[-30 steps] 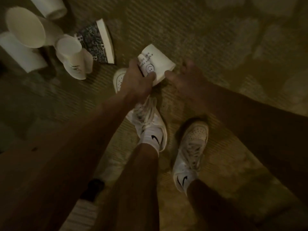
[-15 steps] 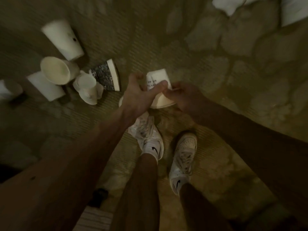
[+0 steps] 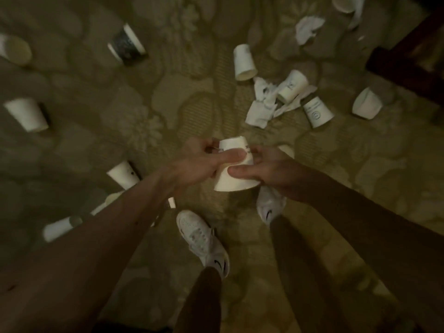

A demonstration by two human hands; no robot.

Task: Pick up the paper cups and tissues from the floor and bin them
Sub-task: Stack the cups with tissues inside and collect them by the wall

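far-left cup (image 3: pixel 14 50): on its side at the upper left edge, blurred.
plain cup (image 3: pixel 26 114): on its side at the left of the frame, on the patterned carpet (image 3: pixel 168 92).
dark printed cup (image 3: pixel 126 44): on its side, upper left of centre, well apart from the rest.
near cup (image 3: pixel 123 175): on its side, lower left of centre, just beside the left forearm.
left hand (image 3: pixel 199 162): centre of the frame, gripping the held cup, thumb lying across its wall, fingers curled behind its left side.
held cup (image 3: pixel 234 174): centre of the frame, off the floor between both hands, base toward the top, rim toward the bottom, print near the base.
right hand (image 3: pixel 271 170): holding the same cup from the right, thumb pressed on the wall just under the left thumb.
white shoe (image 3: pixel 204 241): lower centre, on the carpet.
tall cup (image 3: pixel 244 62): on its side, upper right of centre.
tissues (image 3: pixel 262 104): crumpled heap right of centre, touching a logo cup (image 3: pixel 292 86).
lettered cup (image 3: pixel 317 112): just beside the heap, on its right.
right cup (image 3: pixel 366 103): on its side, toward the right edge.
torn tissue (image 3: pixel 308 28): upper right.
dark furniture (image 3: pixel 408 63): upper right corner.
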